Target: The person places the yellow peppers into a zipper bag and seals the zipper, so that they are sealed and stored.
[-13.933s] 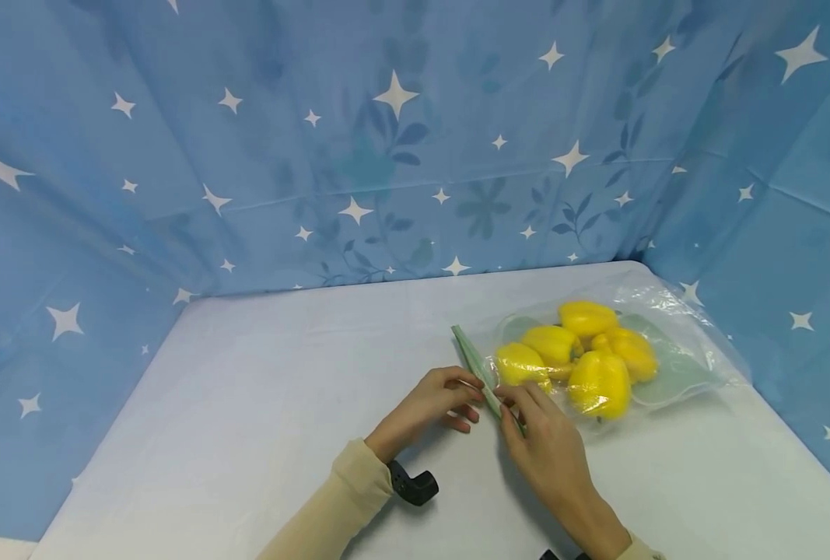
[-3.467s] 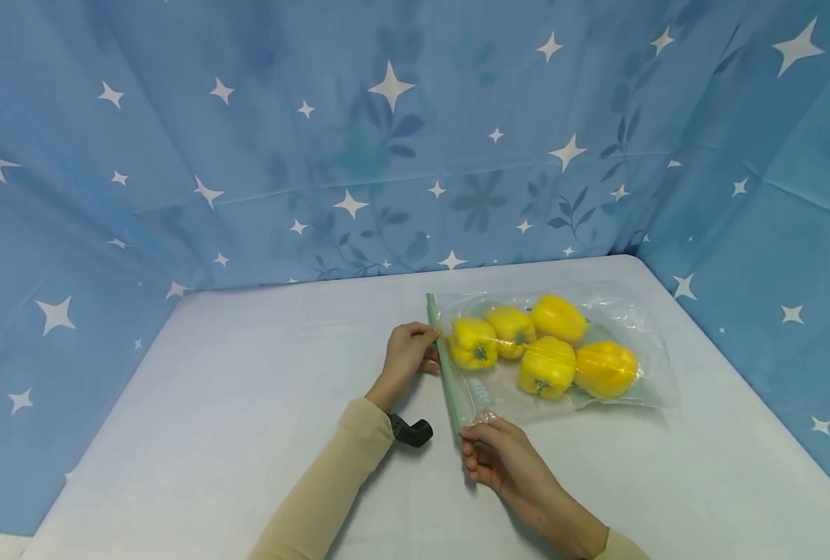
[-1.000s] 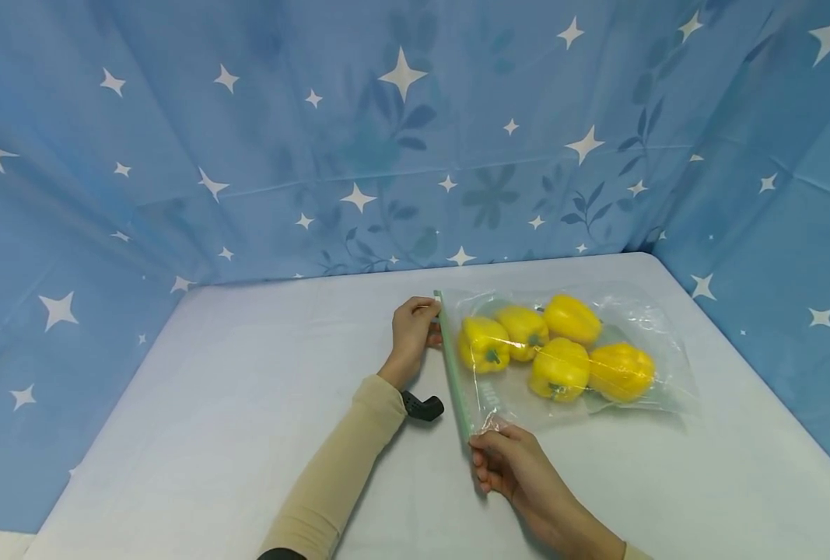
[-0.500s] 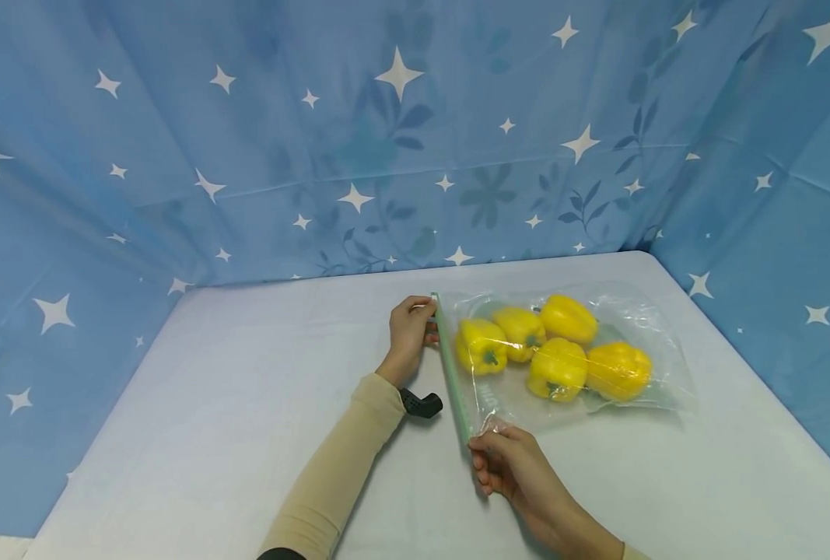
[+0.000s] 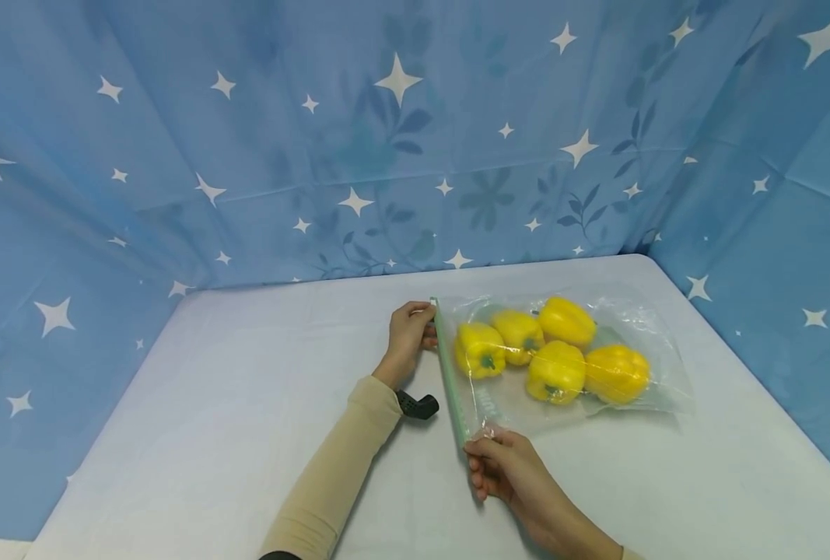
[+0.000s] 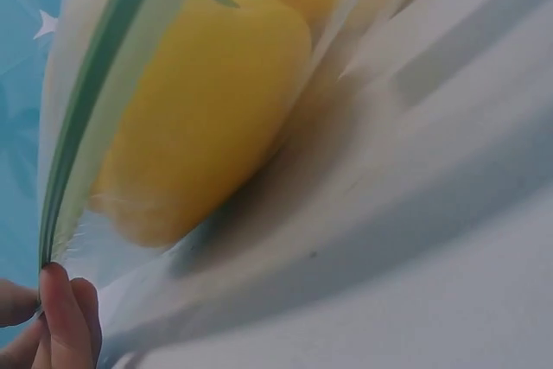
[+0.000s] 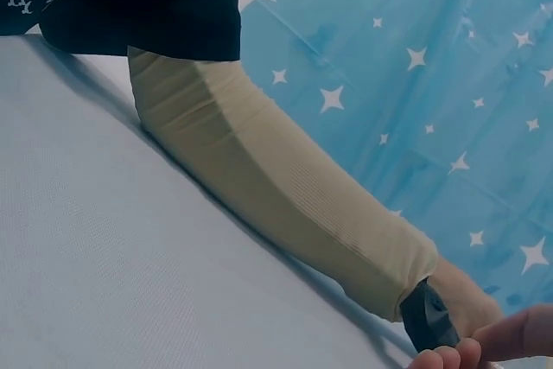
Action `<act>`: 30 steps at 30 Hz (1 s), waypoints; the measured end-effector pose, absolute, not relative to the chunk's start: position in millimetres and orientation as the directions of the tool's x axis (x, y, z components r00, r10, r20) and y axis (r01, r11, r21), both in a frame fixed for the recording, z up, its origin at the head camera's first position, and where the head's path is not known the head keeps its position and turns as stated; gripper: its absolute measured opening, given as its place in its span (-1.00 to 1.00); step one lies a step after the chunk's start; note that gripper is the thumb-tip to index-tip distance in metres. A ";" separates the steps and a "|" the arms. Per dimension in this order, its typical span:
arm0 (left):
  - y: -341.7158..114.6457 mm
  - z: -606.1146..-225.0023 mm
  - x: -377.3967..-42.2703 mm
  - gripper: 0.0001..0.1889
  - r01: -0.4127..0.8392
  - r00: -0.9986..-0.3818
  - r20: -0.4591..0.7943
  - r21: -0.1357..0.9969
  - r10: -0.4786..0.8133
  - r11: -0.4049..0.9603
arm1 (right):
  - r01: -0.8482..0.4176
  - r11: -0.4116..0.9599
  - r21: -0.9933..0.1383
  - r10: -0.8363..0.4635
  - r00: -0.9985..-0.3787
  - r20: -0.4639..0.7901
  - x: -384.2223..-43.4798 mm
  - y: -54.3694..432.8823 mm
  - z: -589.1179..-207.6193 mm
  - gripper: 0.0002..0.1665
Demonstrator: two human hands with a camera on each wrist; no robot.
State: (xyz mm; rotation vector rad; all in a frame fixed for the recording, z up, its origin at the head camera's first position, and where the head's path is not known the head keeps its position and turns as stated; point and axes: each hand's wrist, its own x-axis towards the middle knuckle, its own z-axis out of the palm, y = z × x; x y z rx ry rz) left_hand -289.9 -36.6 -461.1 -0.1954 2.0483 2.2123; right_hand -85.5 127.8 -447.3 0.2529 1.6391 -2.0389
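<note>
A clear zip bag with a green seal strip lies on the table, with several yellow bell peppers inside. The strip runs along the bag's left edge, lifted upright in the left wrist view. At its far end my left hand pinches the strip between thumb and fingers; those fingertips show at the lower left of the left wrist view. My right hand pinches the near end of the strip, other fingers curled below. In the right wrist view only some right fingers show.
A white table spreads out on all sides of the bag. Blue star-printed curtains stand along its back and sides. A black wrist-worn device sits under the left wrist, close to the table.
Earlier, both hands were together at a slanted strip; now they hold its two ends and it is stretched straight. The peppers have spread out in the bag. Over the last second hardly anything moves.
</note>
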 end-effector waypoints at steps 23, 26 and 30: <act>-39.8 -460.2 -291.7 -0.69 -0.242 -0.970 -0.238 0.968 0.053 -0.069 | 0.475 -0.127 -0.871 -0.301 -0.855 -0.422 -84.3 126.6 -448.8 -0.84; -39.7 -461.4 -291.8 -0.69 -0.236 -0.971 -0.232 0.969 0.054 -0.074 | 0.474 -0.124 -0.872 -0.304 -0.854 -0.422 -84.3 127.1 -448.6 -0.83; -39.2 -462.2 -292.1 -0.69 -0.218 -0.975 -0.214 0.972 0.053 -0.083 | 0.467 -0.115 -0.877 -0.309 -0.856 -0.415 -84.7 128.2 -447.9 -0.83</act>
